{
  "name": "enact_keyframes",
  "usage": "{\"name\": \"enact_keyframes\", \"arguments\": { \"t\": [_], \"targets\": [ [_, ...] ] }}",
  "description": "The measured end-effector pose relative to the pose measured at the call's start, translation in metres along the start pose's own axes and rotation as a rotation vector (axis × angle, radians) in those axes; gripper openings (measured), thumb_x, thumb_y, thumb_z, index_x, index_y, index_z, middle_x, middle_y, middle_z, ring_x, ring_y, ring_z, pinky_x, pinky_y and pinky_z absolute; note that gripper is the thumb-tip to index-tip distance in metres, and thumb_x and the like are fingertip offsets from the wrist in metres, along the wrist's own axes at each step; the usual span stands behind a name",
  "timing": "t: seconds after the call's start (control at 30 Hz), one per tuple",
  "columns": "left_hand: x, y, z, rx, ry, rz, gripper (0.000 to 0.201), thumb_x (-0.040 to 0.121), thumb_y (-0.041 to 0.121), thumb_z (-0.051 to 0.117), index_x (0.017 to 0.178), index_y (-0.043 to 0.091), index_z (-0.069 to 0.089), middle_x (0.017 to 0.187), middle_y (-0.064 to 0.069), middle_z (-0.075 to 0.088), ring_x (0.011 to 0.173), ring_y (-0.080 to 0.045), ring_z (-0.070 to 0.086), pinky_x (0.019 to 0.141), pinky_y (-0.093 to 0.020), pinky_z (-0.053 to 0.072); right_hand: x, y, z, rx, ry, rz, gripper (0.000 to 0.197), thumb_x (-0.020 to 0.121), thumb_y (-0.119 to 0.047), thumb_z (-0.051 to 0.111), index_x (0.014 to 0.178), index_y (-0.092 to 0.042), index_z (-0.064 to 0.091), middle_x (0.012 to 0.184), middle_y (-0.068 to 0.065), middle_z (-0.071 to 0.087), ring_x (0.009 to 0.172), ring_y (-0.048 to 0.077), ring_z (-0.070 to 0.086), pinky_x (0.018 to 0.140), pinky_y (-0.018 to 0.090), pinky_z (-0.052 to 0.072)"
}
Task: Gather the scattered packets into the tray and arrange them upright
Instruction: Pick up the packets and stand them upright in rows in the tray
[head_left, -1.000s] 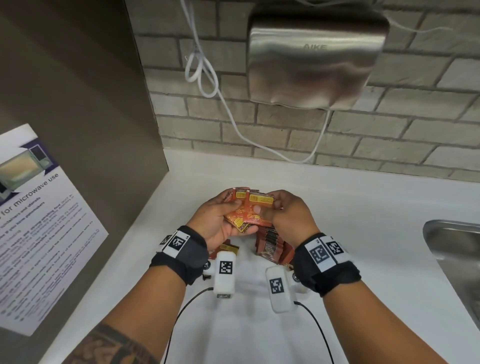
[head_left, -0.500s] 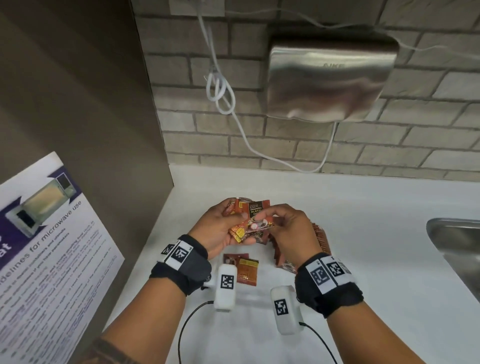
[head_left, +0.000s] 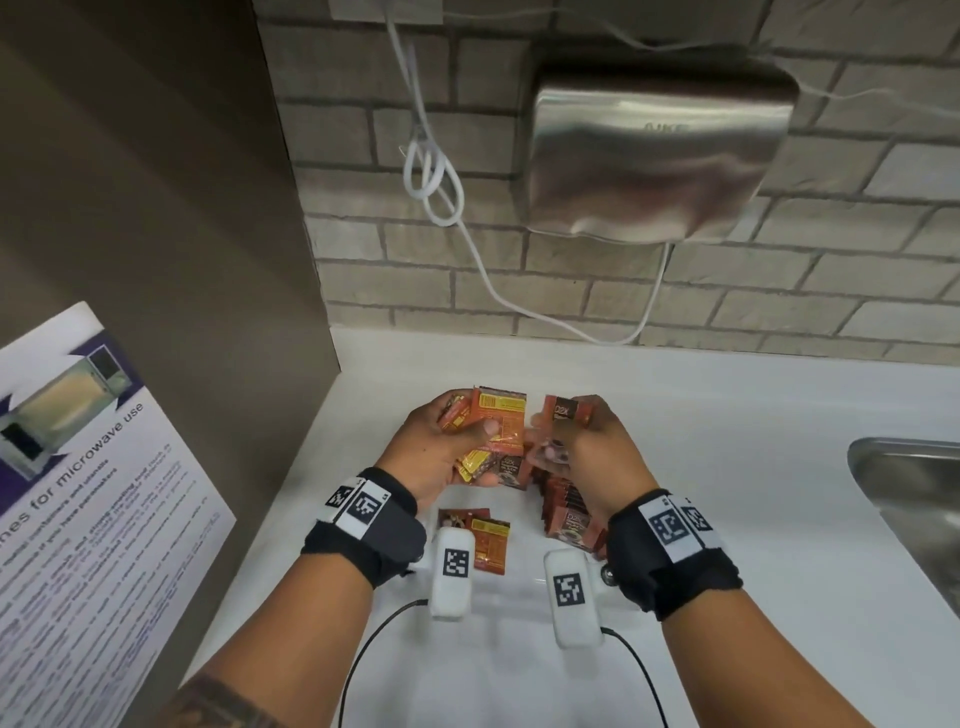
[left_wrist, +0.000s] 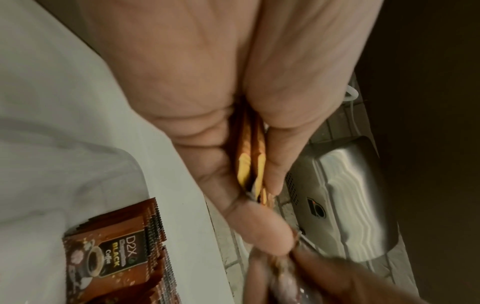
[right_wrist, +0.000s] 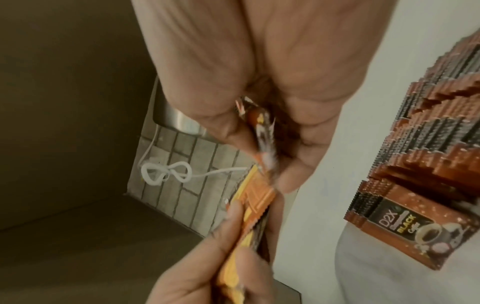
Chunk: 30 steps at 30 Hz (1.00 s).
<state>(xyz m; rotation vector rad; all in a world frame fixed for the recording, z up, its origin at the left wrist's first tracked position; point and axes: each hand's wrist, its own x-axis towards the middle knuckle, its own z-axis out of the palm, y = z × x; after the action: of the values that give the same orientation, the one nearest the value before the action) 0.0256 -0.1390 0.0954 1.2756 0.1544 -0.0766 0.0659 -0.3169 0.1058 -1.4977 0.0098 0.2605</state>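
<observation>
both hands grip packets: left hand a fanned bunch, right hand one packet; upright row sits lower right, under the right wrist.

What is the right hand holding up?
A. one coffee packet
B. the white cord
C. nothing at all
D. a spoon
A: the right hand pinches a single brown coffee packet by its top, beside the bunch of packets gripped in the left hand.
</observation>
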Motion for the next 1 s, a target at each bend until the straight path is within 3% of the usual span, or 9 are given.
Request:
{"name": "enact_keyframes", "arguments": {
  "t": [0.1,0.23,0.37,0.47,0.57,0.73,0.77,0.87,1.0],
  "targets": [
    [0.001,-0.001,0.007,0.038,0.003,0.005,0.039,0.088,0.013,0.074,0.125,0.010,0.062,0.116,-0.014,0.072,0.094,-0.025,0.073,0.055,-0.031,0.059,0.002,-0.005,-0.007,0.005,-0.052,-0.036,0.023,0.095,0.006,0.050,0.114,-0.008,0.048,0.087,0.013,0.069,0.069,0.021,0.068,0.063,0.034,0.057],
    [0.002,-0.004,0.019,0.027,-0.067,-0.019,0.033,0.093,0.023,0.066,0.124,0.012,0.063,0.112,-0.010,0.073,0.098,-0.024,0.072,0.058,-0.032,0.059,0.004,-0.006,-0.018,-0.325,-0.214,-0.157,0.020,0.089,-0.018,0.075,0.108,-0.017,0.069,0.089,0.000,0.076,0.078,0.016,0.071,0.077,0.036,0.058],
    [0.002,-0.004,0.019,-0.200,0.009,-0.141,0.042,0.091,0.037,0.061,0.120,0.007,0.064,0.112,-0.017,0.072,0.097,-0.032,0.071,0.060,-0.033,0.061,0.006,-0.006,-0.029,-0.378,-0.089,-0.404,0.019,0.082,-0.007,0.079,0.087,-0.025,0.074,0.091,-0.011,0.068,0.084,0.003,0.063,0.079,0.017,0.048],
    [0.002,-0.004,0.020,-0.170,0.013,-0.145,0.036,0.087,0.027,0.067,0.117,0.008,0.064,0.101,-0.011,0.074,0.085,-0.024,0.072,0.061,-0.030,0.062,0.005,0.003,-0.029,-0.510,-0.116,-0.483,0.033,0.079,0.006,0.071,0.079,-0.027,0.075,0.093,-0.009,0.055,0.086,0.000,0.055,0.077,0.007,0.040],
    [0.002,-0.005,0.024,-0.099,0.026,-0.103,0.029,0.089,0.006,0.069,0.117,0.011,0.064,0.100,-0.011,0.073,0.080,-0.022,0.071,0.058,-0.029,0.061,0.007,0.007,-0.030,-0.435,-0.089,-0.441,0.038,0.082,0.007,0.065,0.083,-0.030,0.075,0.095,-0.009,0.061,0.081,-0.001,0.056,0.074,0.010,0.042],
    [-0.001,-0.006,0.019,0.010,0.049,-0.031,0.036,0.089,-0.001,0.069,0.122,0.013,0.064,0.110,-0.011,0.073,0.088,-0.026,0.073,0.052,-0.030,0.058,0.010,0.002,-0.034,-0.138,-0.088,-0.159,0.022,0.098,-0.011,0.058,0.111,-0.027,0.066,0.090,0.003,0.071,0.076,0.011,0.068,0.068,0.025,0.053],
    [-0.002,-0.005,0.018,0.032,0.034,-0.024,0.037,0.088,-0.001,0.070,0.122,0.014,0.064,0.111,-0.011,0.073,0.090,-0.027,0.073,0.052,-0.030,0.057,0.011,0.001,-0.036,-0.100,-0.117,-0.099,0.018,0.097,-0.019,0.063,0.114,-0.025,0.065,0.087,0.004,0.072,0.072,0.011,0.068,0.065,0.025,0.052],
    [-0.004,-0.004,0.017,0.059,-0.011,-0.006,0.040,0.087,0.000,0.071,0.122,0.017,0.065,0.107,-0.008,0.073,0.089,-0.026,0.072,0.053,-0.030,0.056,0.020,0.004,-0.038,-0.220,-0.248,-0.013,0.045,0.083,-0.029,0.080,0.122,-0.021,0.059,0.090,0.005,0.072,0.068,0.012,0.068,0.061,0.024,0.049],
    [-0.003,-0.004,0.023,0.063,-0.045,0.035,0.044,0.088,0.006,0.073,0.128,0.021,0.062,0.116,-0.012,0.071,0.093,-0.028,0.071,0.056,-0.032,0.057,0.023,0.012,-0.034,-0.095,-0.431,0.064,0.053,0.076,-0.022,0.086,0.121,-0.005,0.065,0.105,0.015,0.074,0.089,0.027,0.071,0.073,0.037,0.056]
  ]
}}
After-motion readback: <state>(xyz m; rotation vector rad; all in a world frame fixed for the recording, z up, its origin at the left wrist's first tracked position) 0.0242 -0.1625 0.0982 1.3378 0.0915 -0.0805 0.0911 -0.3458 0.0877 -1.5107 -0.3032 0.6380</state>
